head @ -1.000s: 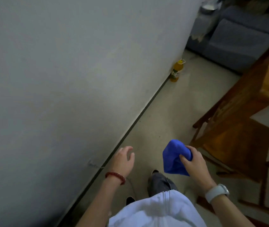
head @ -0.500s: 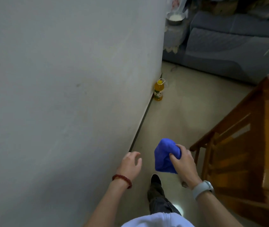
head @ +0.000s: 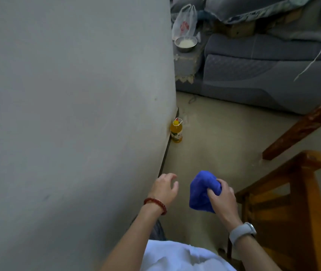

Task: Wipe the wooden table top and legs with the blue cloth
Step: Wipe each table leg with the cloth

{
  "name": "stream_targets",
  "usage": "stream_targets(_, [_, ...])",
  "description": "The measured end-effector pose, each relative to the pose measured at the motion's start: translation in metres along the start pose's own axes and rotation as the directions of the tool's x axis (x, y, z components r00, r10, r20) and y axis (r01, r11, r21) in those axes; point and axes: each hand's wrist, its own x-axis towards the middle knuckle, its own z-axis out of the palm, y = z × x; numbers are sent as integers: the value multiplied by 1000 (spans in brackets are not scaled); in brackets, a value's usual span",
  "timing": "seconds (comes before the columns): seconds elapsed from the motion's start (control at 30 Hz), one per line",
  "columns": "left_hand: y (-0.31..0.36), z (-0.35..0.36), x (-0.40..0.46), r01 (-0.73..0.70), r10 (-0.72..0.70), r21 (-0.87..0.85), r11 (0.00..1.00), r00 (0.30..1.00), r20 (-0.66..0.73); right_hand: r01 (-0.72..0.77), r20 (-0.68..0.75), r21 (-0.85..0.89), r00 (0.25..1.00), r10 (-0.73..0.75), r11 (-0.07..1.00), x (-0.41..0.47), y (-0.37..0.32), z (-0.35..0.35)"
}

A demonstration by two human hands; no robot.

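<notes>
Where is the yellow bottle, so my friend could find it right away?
Find the big grey wall on the left and follow its bottom edge along the floor toward the grey sofa. The yellow bottle stands upright there, right by the wall's foot. It is the only bright yellow thing on the floor, with a yellow cap and a label.

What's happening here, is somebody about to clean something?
It looks that way. A person stands by a wall, gripping a bunched blue cloth in the right hand. The left hand holds nothing, its fingers loosely curled. The cloth is in the air and touches no wood yet; the wooden furniture stands just to the right. A yellow bottle sits on the floor against the wall.
</notes>
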Motion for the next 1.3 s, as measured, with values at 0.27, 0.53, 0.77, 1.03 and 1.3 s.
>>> stream_targets(0.27, [48,-4,132,-155,142,115,981,983,116,-111,-120,58,986,117,992,107,-45,-19])
stream_targets(0.53, [115,-14,320,-306,235,201,931,920,314,-294,-235,191,913,335,936,256,-88,-47])
stream_targets(0.77, [221,7,439,-536,359,271,799,788,500,-357,-393,405,764,513,842,338,-96,-113])
stream_targets(1.03, [367,103,528,-758,515,135,639,551,657,-362,-543,562,516,662,744,434,-57,-193])
stream_targets(1.3, [413,203,594,-847,533,-10,531,325,781,-303,-634,643,305,711,703,499,-6,-205])
